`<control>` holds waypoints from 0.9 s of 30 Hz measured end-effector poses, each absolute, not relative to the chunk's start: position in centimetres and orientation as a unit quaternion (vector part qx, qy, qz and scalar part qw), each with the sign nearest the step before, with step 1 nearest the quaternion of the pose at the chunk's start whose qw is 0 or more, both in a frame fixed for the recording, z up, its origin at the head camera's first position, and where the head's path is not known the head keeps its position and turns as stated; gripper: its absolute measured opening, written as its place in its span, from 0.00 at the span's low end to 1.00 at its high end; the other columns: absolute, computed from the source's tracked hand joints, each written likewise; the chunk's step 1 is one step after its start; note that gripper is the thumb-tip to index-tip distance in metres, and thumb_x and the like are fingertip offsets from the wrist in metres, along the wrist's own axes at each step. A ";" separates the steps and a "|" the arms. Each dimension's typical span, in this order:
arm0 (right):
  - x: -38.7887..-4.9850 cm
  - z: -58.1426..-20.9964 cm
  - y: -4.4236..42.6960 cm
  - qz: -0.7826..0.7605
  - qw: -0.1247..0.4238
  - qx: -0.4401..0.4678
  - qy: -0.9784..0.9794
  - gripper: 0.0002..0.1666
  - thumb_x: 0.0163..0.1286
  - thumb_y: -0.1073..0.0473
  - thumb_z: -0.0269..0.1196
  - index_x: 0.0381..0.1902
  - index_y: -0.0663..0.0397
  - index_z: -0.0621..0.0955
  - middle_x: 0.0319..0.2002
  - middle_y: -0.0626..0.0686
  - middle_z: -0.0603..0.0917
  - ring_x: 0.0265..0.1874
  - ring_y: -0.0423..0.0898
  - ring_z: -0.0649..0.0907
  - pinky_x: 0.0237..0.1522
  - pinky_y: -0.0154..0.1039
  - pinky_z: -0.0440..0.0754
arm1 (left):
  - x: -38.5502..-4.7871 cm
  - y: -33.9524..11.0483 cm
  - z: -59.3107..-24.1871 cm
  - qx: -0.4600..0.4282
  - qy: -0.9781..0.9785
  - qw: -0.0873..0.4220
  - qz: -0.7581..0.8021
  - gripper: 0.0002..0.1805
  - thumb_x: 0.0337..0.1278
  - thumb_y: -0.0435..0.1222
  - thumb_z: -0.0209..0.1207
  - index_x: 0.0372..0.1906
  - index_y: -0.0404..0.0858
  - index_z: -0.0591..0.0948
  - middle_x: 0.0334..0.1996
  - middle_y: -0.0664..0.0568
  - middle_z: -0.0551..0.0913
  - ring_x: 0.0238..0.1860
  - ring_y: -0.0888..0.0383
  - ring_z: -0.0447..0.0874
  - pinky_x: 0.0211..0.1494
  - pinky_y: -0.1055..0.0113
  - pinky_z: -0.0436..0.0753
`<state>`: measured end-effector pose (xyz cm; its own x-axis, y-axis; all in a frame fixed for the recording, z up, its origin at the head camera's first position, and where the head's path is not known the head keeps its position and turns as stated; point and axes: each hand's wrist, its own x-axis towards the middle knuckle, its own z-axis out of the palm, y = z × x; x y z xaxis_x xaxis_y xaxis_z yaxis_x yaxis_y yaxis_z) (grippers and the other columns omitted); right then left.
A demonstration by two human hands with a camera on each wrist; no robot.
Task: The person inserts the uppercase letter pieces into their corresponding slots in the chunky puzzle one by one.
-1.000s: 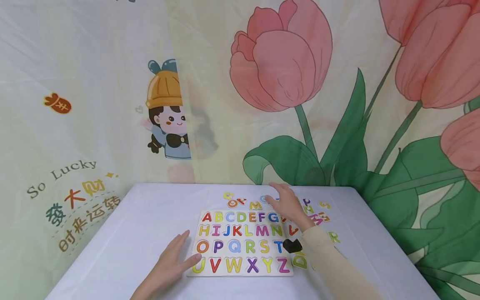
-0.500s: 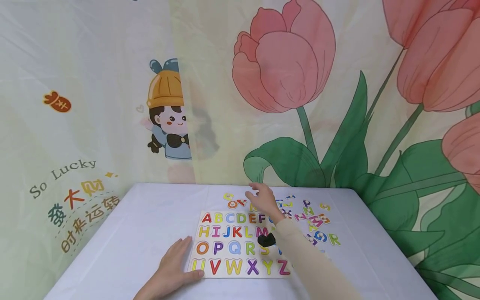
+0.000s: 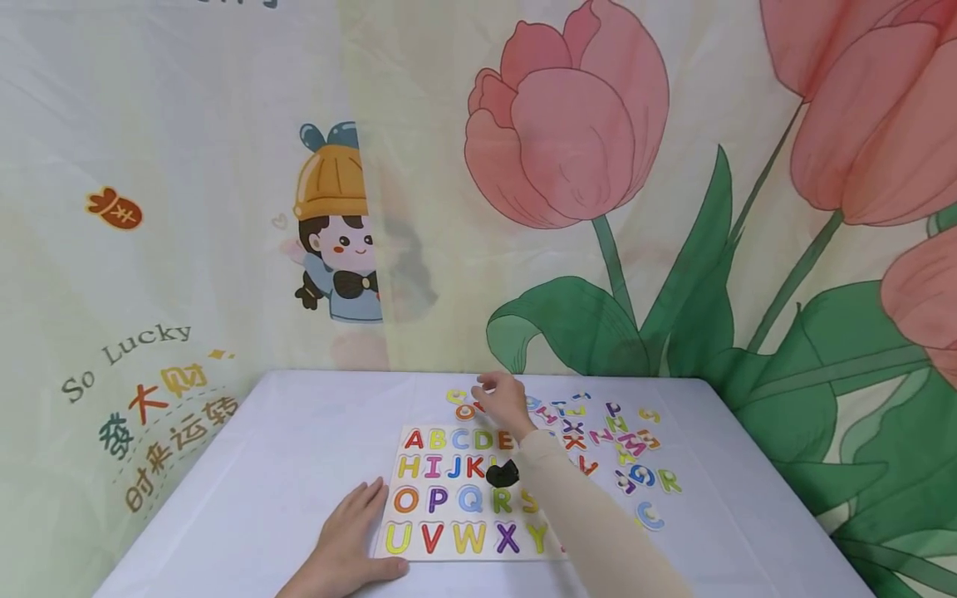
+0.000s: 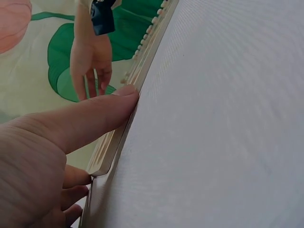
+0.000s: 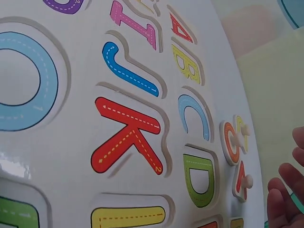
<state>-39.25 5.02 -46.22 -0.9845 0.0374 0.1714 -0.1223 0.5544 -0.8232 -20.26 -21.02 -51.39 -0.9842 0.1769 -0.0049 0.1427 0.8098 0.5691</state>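
A flat alphabet board (image 3: 449, 484) with rows of coloured letter recesses lies on the table. My left hand (image 3: 344, 538) rests at its lower left corner; in the left wrist view the thumb of the left hand (image 4: 80, 118) lies on the board's edge (image 4: 110, 147), other fingers beside it. My right hand (image 3: 504, 403) hovers over the board's far edge, near an orange O piece (image 3: 464, 412). In the right wrist view, fingers of the right hand (image 5: 287, 183) hang relaxed beside a red A piece (image 5: 241, 181) with a knob, holding nothing visible.
Several loose letter pieces lie right of the board, among them a green R (image 3: 669, 481) and a light blue C (image 3: 650, 516). A yellow piece (image 3: 456, 397) lies behind the board. A printed curtain (image 3: 419, 208) hangs behind the white table (image 3: 299, 440).
My right hand has moved left along the board's far side, uncovering loose pieces at the right. My left hand has stayed at the corner, with a slight shift.
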 end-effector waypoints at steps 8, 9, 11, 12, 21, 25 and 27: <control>-40.1 -47.6 3.8 0.472 0.072 0.018 -0.878 0.16 0.74 0.57 0.70 0.56 0.57 0.89 0.47 0.53 0.87 0.46 0.49 0.82 0.52 0.48 0.84 | -20.3 -21.1 -51.5 0.090 0.953 0.022 0.288 0.67 0.36 0.64 0.80 0.80 0.33 0.67 0.82 0.40 0.63 0.82 0.33 0.52 0.78 0.26 0.55; -40.2 -47.8 3.6 0.475 0.070 0.017 -0.877 0.16 0.74 0.57 0.70 0.55 0.56 0.89 0.46 0.52 0.87 0.45 0.48 0.82 0.51 0.47 0.85 | -20.3 -21.1 -51.5 0.092 0.953 0.021 0.287 0.67 0.36 0.64 0.80 0.80 0.33 0.67 0.82 0.40 0.63 0.82 0.33 0.52 0.78 0.26 0.56; -40.5 -48.1 3.3 0.478 0.071 0.016 -0.876 0.15 0.73 0.57 0.70 0.55 0.56 0.89 0.45 0.52 0.87 0.45 0.48 0.82 0.49 0.45 0.85 | -20.3 -21.1 -51.6 0.093 0.953 0.021 0.289 0.67 0.37 0.64 0.80 0.80 0.32 0.67 0.82 0.39 0.62 0.82 0.32 0.52 0.78 0.26 0.55; -40.7 -48.2 3.1 0.479 0.070 0.015 -0.875 0.15 0.73 0.57 0.71 0.55 0.56 0.89 0.45 0.52 0.86 0.44 0.48 0.82 0.48 0.44 0.85 | -20.3 -21.1 -51.6 0.094 0.952 0.022 0.291 0.67 0.37 0.64 0.80 0.80 0.32 0.67 0.82 0.39 0.62 0.82 0.32 0.51 0.78 0.26 0.55; -41.8 -48.9 2.3 0.463 0.064 0.020 -0.884 0.16 0.72 0.58 0.72 0.54 0.56 0.89 0.44 0.52 0.86 0.42 0.47 0.81 0.46 0.44 0.84 | -20.0 -21.2 -51.8 0.097 0.949 0.022 0.300 0.67 0.37 0.65 0.79 0.80 0.32 0.67 0.82 0.40 0.63 0.83 0.33 0.51 0.78 0.26 0.55; -42.1 -49.0 2.1 0.453 0.067 0.021 -0.889 0.16 0.71 0.58 0.72 0.54 0.56 0.90 0.42 0.51 0.86 0.40 0.46 0.80 0.43 0.41 0.83 | -20.0 -21.2 -51.8 0.100 0.947 0.018 0.304 0.67 0.37 0.65 0.79 0.80 0.32 0.67 0.82 0.40 0.63 0.83 0.34 0.51 0.78 0.26 0.54; -42.3 -49.1 1.9 0.448 0.071 0.021 -0.891 0.15 0.70 0.59 0.73 0.53 0.57 0.90 0.39 0.51 0.86 0.38 0.47 0.81 0.41 0.40 0.82 | -20.0 -21.3 -51.8 0.099 0.947 0.018 0.306 0.67 0.37 0.65 0.79 0.80 0.32 0.67 0.82 0.41 0.62 0.83 0.34 0.51 0.78 0.26 0.54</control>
<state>-42.29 1.93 -49.11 -0.9892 0.0268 0.1444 -0.1000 0.5969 -0.7960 -20.02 -21.28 -51.84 -0.9796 0.1993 0.0263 0.1770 0.7930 0.5830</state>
